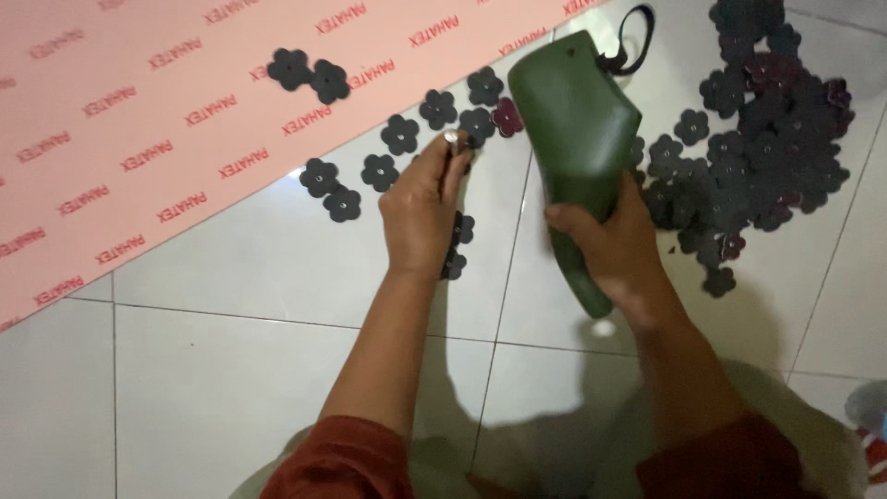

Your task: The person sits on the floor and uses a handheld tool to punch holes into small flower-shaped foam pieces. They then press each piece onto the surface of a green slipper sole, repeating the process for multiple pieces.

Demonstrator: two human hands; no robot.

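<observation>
Seated on white tile floor (231,370), red sleeves at bottom of view. Right hand (614,245) wrapped tight round narrow end of green shoe last (577,139), heavy end raised and tilted above the work, probably gripped like a mallet. Left hand (423,208) held a small metal punch (452,137) upright, fingers and thumb pinched together round its shaft, tip set down among dark flower cutouts (402,134); what lay directly under the tip hidden by the hand. Cutouts strewn in a loose row along edge of pink sheet (139,111), two lying on the sheet itself, each with a pale centre dot. Larger pile (767,129) heaped to the right, well apart from the row, perhaps kept separate as a sorted batch. Black loop (633,37) lay beyond the last.
</observation>
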